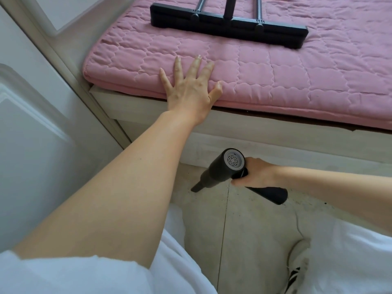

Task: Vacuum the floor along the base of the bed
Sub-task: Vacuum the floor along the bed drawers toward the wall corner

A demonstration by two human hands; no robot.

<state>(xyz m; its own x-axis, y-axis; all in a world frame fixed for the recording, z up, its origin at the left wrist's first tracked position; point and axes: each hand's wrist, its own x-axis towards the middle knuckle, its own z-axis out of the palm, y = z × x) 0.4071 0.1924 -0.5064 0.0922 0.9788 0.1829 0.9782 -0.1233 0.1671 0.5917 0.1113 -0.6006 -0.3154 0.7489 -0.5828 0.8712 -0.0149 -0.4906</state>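
Observation:
A small black handheld vacuum (224, 169) is gripped at its handle by my right hand (253, 174). Its narrow nozzle (196, 187) points down-left and touches the pale tiled floor (250, 225) just in front of the bed's light wooden base (275, 145). My left hand (189, 90) lies flat with fingers spread on the edge of the pink quilted mattress pad (297, 77), holding nothing. Dark specks of dirt show on the floor near the base.
A black wide mop head (229, 26) with metal rods lies on the mattress at the back. A white door (31, 124) and frame stand at the left. My white-clothed legs and a striped shoe (297, 266) fill the bottom.

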